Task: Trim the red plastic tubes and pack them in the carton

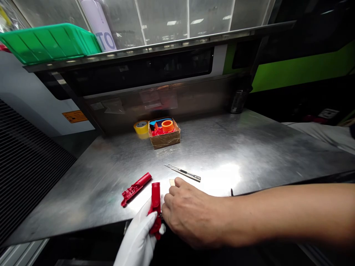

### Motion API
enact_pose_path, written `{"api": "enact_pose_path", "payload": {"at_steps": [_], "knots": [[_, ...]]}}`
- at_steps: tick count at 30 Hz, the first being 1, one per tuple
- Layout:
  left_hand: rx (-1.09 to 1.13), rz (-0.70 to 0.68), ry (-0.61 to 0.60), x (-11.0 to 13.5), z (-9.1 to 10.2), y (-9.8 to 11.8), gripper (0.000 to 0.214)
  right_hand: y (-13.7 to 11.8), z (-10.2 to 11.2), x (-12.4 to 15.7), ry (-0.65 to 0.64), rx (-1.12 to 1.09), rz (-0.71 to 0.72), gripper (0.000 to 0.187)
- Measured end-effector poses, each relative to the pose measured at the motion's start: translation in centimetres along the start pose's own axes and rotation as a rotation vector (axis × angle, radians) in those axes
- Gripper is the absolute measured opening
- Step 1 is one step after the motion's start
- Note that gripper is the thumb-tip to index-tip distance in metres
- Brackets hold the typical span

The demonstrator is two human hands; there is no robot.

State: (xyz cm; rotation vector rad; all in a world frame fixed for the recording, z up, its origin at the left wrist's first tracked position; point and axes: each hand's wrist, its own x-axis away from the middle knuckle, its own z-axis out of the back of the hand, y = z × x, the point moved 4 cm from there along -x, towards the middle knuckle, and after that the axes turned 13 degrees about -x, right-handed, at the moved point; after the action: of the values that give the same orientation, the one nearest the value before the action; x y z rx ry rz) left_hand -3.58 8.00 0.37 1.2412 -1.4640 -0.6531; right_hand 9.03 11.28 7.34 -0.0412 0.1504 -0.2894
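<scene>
In a white glove, my left hand (142, 231) is closed around a red plastic part (155, 195) with a tube-like upper end, held near the table's front edge. My bare right hand (191, 212) is curled right beside that part, its fingertips hidden behind the hand. A small pale piece (172, 182) shows just past the right knuckles; whether the hand grips it cannot be told. A similar red plastic part (136, 189) lies on the table to the left. Beyond the right hand rests a slim metal craft knife (183, 172), its point toward the upper left.
Farther back on the metal table (111, 159) stand a small cardboard box (165, 141) with red and orange items and a yellow tape roll (141, 127). A dark bottle (237, 101) is at the back right. A green bin (52, 42) sits on the raised shelf.
</scene>
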Motion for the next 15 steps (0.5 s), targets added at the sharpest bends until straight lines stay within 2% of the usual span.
{"api": "enact_pose_path", "payload": {"at_steps": [4,9,15], "knots": [[-0.043,-0.015,0.037,-1.0,0.8,-0.4,0.037,0.3,0.0,-0.1,0.044,0.041,-0.066,0.011],[-0.039,-0.047,0.012,-1.8,1.7,-0.8,0.038,-0.1,0.8,0.6,0.179,0.158,-0.038,0.014],[0.086,0.003,-0.026,-1.8,1.8,-1.1,0.032,-0.3,1.3,0.8,0.166,0.150,-0.017,0.014]]}}
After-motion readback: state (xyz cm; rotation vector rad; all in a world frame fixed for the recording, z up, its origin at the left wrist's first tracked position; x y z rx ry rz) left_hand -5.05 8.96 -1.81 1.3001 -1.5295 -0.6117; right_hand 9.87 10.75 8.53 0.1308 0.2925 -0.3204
